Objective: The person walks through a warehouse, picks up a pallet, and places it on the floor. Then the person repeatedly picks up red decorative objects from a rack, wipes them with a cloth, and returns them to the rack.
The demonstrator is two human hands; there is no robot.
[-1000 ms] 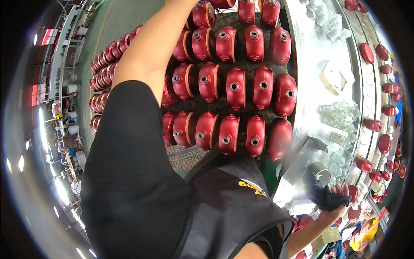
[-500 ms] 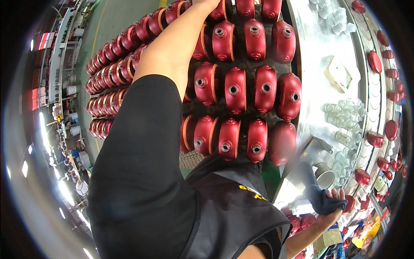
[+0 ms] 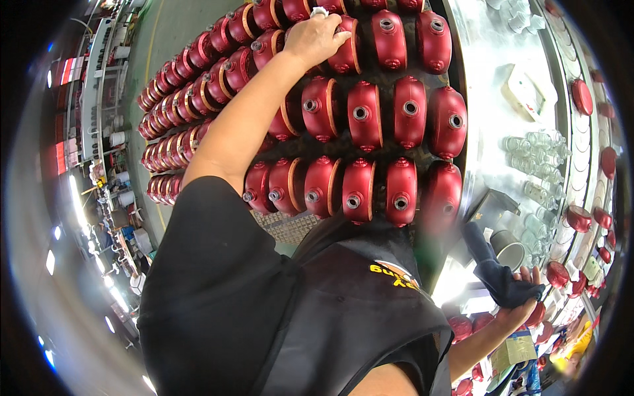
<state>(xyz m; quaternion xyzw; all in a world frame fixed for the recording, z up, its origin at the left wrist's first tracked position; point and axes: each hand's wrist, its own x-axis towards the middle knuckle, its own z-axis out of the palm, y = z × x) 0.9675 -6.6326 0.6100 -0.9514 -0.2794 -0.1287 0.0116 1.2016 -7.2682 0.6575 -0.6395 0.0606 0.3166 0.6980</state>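
My left hand point(image 3: 314, 41) is stretched far ahead over rows of glossy red round metal vessels point(image 3: 388, 41), which have short grey necks and copper-coloured rims. Its fingers are bent together around a small white wad point(image 3: 319, 11) that shows past the fingertips; its kind is unclear. The hand is right beside one red vessel point(image 3: 345, 49), and whether it touches it is hard to tell. Low at the right, my right hand point(image 3: 518, 305) holds a dark cloth point(image 3: 492, 272) between thumb and fingers, and the cloth's length trails away over the metal bench.
A shiny metal bench point(image 3: 485, 112) runs along the right, bearing a white tray point(image 3: 530, 92), clear glass jars point(image 3: 538, 158) and a grey cup point(image 3: 507, 247). Beyond it is a line with more red parts point(image 3: 581, 97). Green floor point(image 3: 181, 23) lies at the far left.
My left hand has drawn back from the top edge into full view, showing the white wad. My right hand still grips the dark cloth. The whole view has shifted slightly.
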